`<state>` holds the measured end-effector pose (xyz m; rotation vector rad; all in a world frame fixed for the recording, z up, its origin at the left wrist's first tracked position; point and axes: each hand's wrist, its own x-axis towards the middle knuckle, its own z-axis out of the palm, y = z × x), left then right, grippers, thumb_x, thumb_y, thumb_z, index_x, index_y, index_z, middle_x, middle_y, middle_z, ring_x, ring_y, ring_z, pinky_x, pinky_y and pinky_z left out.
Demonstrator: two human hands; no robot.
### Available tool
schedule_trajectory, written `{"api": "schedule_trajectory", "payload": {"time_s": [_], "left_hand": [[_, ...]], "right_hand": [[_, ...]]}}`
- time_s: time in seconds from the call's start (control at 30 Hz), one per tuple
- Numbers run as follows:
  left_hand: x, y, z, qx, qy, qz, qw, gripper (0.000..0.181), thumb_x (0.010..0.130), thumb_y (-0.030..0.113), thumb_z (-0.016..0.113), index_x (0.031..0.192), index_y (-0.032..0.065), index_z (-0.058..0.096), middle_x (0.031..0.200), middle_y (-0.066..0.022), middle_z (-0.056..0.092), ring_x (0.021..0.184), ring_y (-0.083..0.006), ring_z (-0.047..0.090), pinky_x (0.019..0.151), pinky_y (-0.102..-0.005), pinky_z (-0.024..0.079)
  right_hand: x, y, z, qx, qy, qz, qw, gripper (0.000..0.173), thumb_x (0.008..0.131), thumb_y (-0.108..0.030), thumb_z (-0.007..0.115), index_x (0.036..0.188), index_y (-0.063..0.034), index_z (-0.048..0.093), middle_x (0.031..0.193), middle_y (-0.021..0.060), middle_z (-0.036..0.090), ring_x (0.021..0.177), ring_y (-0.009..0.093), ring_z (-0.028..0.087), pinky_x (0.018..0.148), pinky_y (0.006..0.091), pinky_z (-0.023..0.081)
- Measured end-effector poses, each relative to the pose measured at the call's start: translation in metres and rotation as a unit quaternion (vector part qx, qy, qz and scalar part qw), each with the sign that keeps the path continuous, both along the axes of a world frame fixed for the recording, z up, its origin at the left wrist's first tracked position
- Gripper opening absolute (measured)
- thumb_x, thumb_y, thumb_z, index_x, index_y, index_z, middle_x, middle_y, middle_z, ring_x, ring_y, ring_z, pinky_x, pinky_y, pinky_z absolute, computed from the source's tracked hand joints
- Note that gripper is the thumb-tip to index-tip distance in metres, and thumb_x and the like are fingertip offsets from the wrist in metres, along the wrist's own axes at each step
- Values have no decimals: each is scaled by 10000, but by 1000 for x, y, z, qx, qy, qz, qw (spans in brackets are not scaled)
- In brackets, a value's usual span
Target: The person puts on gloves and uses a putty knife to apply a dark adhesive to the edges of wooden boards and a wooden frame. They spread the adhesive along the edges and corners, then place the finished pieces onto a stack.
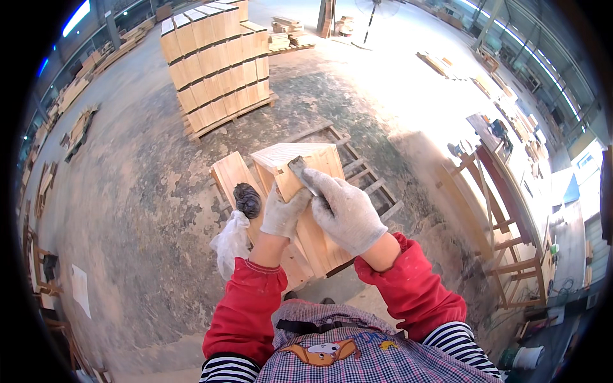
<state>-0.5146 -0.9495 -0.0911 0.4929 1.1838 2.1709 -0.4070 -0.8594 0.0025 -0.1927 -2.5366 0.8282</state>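
Note:
My right hand, in a pale work glove, is closed on a flat scraper or putty knife with dark stuff on its blade. The blade lies against a wooden piece at the corner of a pale wooden box. My left hand, gloved too, grips the near edge of that piece; its fingers are partly hidden. To the left, a dark lump of putty-like material sits on a wooden board, beside a crumpled clear plastic bag.
A slatted wooden pallet lies on the floor behind the box. Farther off, stacked wooden boxes stand on another pallet. Wooden frames and a workbench are at the right, and a standing fan is in the background.

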Motion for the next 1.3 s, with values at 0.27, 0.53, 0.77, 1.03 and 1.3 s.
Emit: {"api": "schedule_trajectory", "payload": {"time_s": [0.27,0.53,0.77,1.03,1.3], "left_hand": [[23,-16,-11,-6,-31,-33,999,436,826,56,636,1233,9,487,1143,-49,584,1035,-137,559,882,-269,454],[28,-19,-11,14,-43,-51,998,414,826,36,620,1221,16,495,1117,-45,586,1006,-134,567,875,-274,462],[30,-20,-9,15,-47,-42,998,433,818,86,631,1221,9,492,1109,-62,594,971,-160,601,832,-285,494],[30,-18,-3,-11,-67,-4,998,440,799,73,668,1200,0,501,1102,-72,605,967,-155,596,850,-285,477],[31,-18,-5,-30,-43,-10,999,439,821,59,628,1232,-3,487,1129,-87,590,976,-177,605,841,-301,501]], "right_hand": [[-6,10,7,36,-35,-29,998,387,848,-121,492,1232,-74,491,915,179,598,817,378,594,714,439,487],[16,11,28,103,-101,65,987,406,844,-115,499,1250,-116,493,880,140,603,777,332,610,682,418,493],[8,24,48,210,-156,83,962,413,846,-150,482,1257,-182,514,871,113,613,787,303,615,695,407,498],[19,80,57,186,-142,20,972,390,798,-128,506,1180,-131,584,998,131,643,905,298,617,784,378,499],[19,43,30,85,-86,16,992,375,826,-117,511,1193,-64,565,950,157,634,852,302,626,767,369,507]]}}
